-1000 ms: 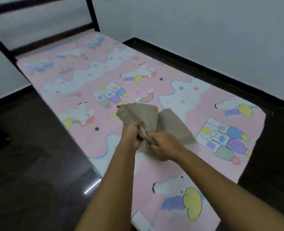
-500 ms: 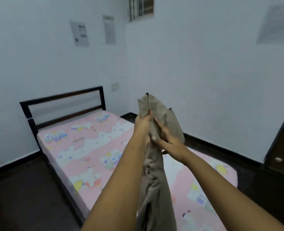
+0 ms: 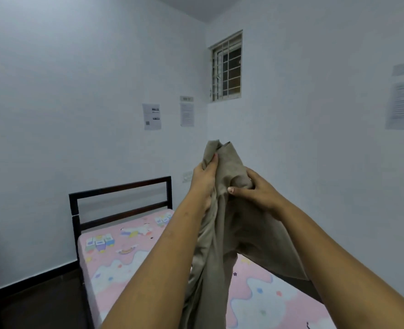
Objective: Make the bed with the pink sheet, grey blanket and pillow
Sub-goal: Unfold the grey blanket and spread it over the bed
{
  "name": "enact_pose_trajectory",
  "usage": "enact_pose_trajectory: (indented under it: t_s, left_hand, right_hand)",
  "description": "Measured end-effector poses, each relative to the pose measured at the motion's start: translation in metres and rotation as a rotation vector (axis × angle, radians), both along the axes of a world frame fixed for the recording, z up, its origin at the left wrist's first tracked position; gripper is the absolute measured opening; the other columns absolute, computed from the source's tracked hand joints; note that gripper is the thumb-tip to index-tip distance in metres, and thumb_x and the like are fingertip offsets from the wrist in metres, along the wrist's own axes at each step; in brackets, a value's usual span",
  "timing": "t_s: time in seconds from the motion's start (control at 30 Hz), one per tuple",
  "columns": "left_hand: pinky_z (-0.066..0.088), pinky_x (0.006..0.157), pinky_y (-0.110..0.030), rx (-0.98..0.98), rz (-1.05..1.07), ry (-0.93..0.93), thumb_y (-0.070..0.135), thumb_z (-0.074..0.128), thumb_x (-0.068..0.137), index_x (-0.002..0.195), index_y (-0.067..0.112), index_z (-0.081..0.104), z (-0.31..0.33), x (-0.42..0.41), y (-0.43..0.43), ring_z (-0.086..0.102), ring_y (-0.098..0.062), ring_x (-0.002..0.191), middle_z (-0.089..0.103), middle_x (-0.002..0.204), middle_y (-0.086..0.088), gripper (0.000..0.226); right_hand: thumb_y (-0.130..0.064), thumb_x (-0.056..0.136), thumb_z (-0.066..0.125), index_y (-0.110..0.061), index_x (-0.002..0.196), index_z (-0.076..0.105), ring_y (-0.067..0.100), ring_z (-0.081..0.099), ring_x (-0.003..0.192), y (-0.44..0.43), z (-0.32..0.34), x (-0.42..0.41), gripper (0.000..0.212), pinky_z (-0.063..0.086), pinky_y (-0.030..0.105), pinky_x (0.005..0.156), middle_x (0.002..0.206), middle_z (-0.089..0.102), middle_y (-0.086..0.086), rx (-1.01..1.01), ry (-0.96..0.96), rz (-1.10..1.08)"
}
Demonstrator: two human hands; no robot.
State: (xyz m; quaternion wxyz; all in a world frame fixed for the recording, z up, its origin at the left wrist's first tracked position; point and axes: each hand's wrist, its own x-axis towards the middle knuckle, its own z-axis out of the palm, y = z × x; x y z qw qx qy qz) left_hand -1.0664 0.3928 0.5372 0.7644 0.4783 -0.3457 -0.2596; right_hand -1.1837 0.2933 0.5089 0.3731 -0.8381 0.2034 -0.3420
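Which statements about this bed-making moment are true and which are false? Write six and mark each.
1. The left hand and the right hand both grip the grey blanket. True.
2. The blanket lies spread flat over the bed. False: it hangs bunched from the hands, above the pink sheet.
3. The pink sheet covers the mattress. True.
4. A pillow lies on the sheet. False: no pillow is in view.
5. A barred window is set high up. True.
6. The room shows no notices of any kind. False: papers are stuck up near the window.
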Motion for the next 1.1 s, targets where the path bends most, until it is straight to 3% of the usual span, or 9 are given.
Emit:
enact_pose_trajectory:
  t_s: [0.2, 0.47, 0.53, 0.63, 0.77, 0.83, 0.9, 1.0, 1.1]
  left_hand:
    - [0.054, 0.086, -0.042, 0.08, -0.05, 0.113, 0.047, 0.045, 0.095, 0.112, 0.01, 0.062, 0.024, 0.004, 0.0, 0.065, -0.028, 0.091, 0.068, 0.104, -0.013, 0.045]
    - [0.049, 0.088, -0.042, 0.128, -0.128, 0.151, 0.035, 0.034, 0.098, 0.102, 0.004, 0.064, 0.031, 0.05, -0.007, 0.062, -0.029, 0.081, 0.066, 0.092, -0.016, 0.043]
    - [0.051, 0.08, -0.039, 0.119, -0.145, 0.143, 0.029, 0.032, 0.097, 0.101, 0.004, 0.063, 0.035, 0.072, -0.013, 0.06, -0.028, 0.078, 0.065, 0.091, -0.016, 0.039]
    - [0.051, 0.071, -0.038, 0.099, -0.182, 0.133, 0.02, 0.029, 0.094, 0.084, 0.007, 0.061, 0.041, 0.11, -0.024, 0.058, -0.028, 0.069, 0.063, 0.081, -0.016, 0.036]
    - [0.051, 0.071, -0.037, 0.186, -0.242, 0.13, 0.022, 0.031, 0.093, 0.083, 0.006, 0.063, 0.044, 0.167, -0.043, 0.059, -0.029, 0.069, 0.064, 0.077, -0.016, 0.037]
    - [0.051, 0.07, -0.037, 0.235, -0.257, 0.11, 0.023, 0.033, 0.092, 0.084, 0.006, 0.062, 0.042, 0.189, -0.054, 0.059, -0.029, 0.069, 0.064, 0.077, -0.015, 0.034]
    - [0.051, 0.066, -0.036, 0.267, -0.264, 0.089, 0.023, 0.033, 0.093, 0.083, 0.007, 0.06, 0.04, 0.205, -0.063, 0.059, -0.028, 0.067, 0.063, 0.075, -0.014, 0.033]
    - [0.051, 0.067, -0.036, 0.291, -0.21, 0.07, 0.02, 0.034, 0.094, 0.078, 0.009, 0.059, 0.033, 0.223, -0.074, 0.06, -0.03, 0.071, 0.062, 0.074, -0.013, 0.031]
    - [0.05, 0.092, -0.044, 0.287, -0.073, -0.028, 0.018, 0.031, 0.094, 0.081, 0.013, 0.064, 0.017, 0.247, -0.09, 0.062, -0.034, 0.102, 0.067, 0.096, -0.014, 0.036]
  right_hand:
    - [-0.033, 0.081, 0.072, -0.027, 0.124, 0.054, 0.002, 0.055, 0.098, 0.007, 0.009, 0.014, 0.047, 0.042, 0.011, 0.078, 0.109, 0.058, -0.019, -0.094, -0.333, -0.049]
    - [-0.024, 0.086, 0.068, -0.024, 0.134, 0.05, 0.006, 0.047, 0.099, 0.005, 0.033, 0.058, 0.051, 0.035, 0.01, 0.082, 0.114, 0.05, -0.004, -0.274, -0.237, -0.124]
    - [-0.021, 0.086, 0.067, -0.021, 0.13, 0.053, 0.007, 0.046, 0.093, 0.004, 0.036, 0.078, 0.046, 0.035, 0.002, 0.078, 0.106, 0.044, -0.002, -0.309, -0.252, -0.18]
    - [-0.014, 0.084, 0.068, -0.014, 0.116, 0.063, 0.014, 0.046, 0.1, 0.001, 0.039, 0.109, 0.032, 0.035, 0.014, 0.087, 0.105, 0.043, -0.003, -0.393, -0.291, -0.252]
    - [-0.01, 0.085, 0.065, -0.012, 0.109, 0.064, 0.015, 0.042, 0.105, -0.008, 0.04, 0.154, 0.024, 0.026, 0.001, 0.081, 0.109, 0.049, -0.006, -0.511, -0.264, -0.327]
    - [-0.01, 0.087, 0.063, -0.015, 0.107, 0.064, 0.013, 0.042, 0.106, -0.012, 0.037, 0.166, 0.021, 0.033, 0.012, 0.087, 0.11, 0.054, -0.006, -0.55, -0.21, -0.332]
    - [-0.008, 0.089, 0.058, -0.017, 0.102, 0.061, 0.013, 0.049, 0.099, -0.015, 0.031, 0.173, 0.016, 0.039, 0.025, 0.084, 0.102, 0.06, -0.006, -0.523, -0.169, -0.342]
    - [-0.004, 0.092, 0.052, -0.013, 0.104, 0.055, 0.015, 0.054, 0.09, -0.018, 0.018, 0.18, 0.015, 0.039, 0.016, 0.071, 0.096, 0.061, -0.005, -0.358, -0.168, -0.355]
    - [-0.008, 0.096, 0.049, -0.011, 0.105, 0.052, 0.011, 0.052, 0.09, -0.023, 0.003, 0.195, 0.01, 0.036, 0.006, 0.07, 0.095, 0.057, -0.007, -0.195, -0.182, -0.389]
